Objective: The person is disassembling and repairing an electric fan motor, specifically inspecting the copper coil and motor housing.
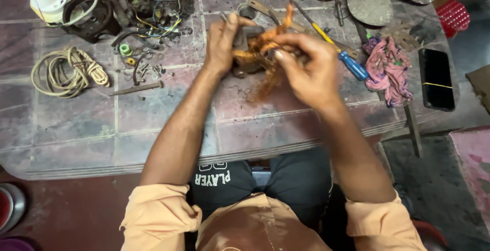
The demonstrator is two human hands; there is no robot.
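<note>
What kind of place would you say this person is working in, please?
Probably a small electrical repair workshop: a worn tiled bench strewn with loose screws and washers, a blue-handled screwdriver, a coiled cord, and tangled copper wire in both hands.

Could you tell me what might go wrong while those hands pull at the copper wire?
The loose copper wire in the right hand could snag or cut the fingers. The dark metal part in the left hand might slip. An elbow could knock the blue-handled screwdriver off the tiled table.
</note>
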